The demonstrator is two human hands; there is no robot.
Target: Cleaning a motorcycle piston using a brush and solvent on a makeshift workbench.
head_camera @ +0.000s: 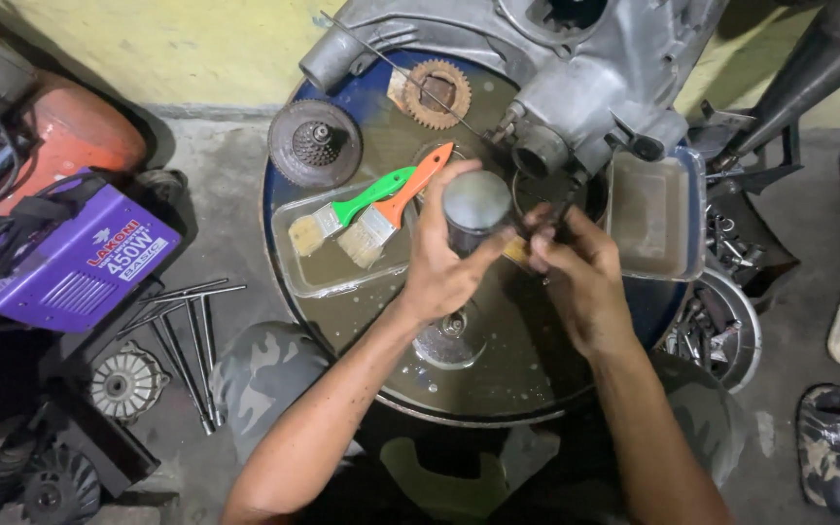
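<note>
A round blue steel drum top (289,233), wet with oily liquid, served as the bench, and a large grey cast-metal engine casing (576,78) lay across its far edge. Left of the drum, on the concrete floor, sat a purple box-shaped welding machine (75,258). A shallow clear plastic tray (315,282) on the drum held two flat paintbrushes (bristles pointing toward the person), one with a green handle (357,206), one with an orange handle (402,199). A second rectangular tray (648,214) stood at the drum's right side, and a rusty toothed gear (437,92) lay near the casing. The left hand (444,262) was wrapped around a grey metal cylindrical piston (476,206), held upright above the middle of the drum. The right hand (576,277) was closed beside it, fingers pinching something small at the piston's side; what it gripped could not be made out
</note>
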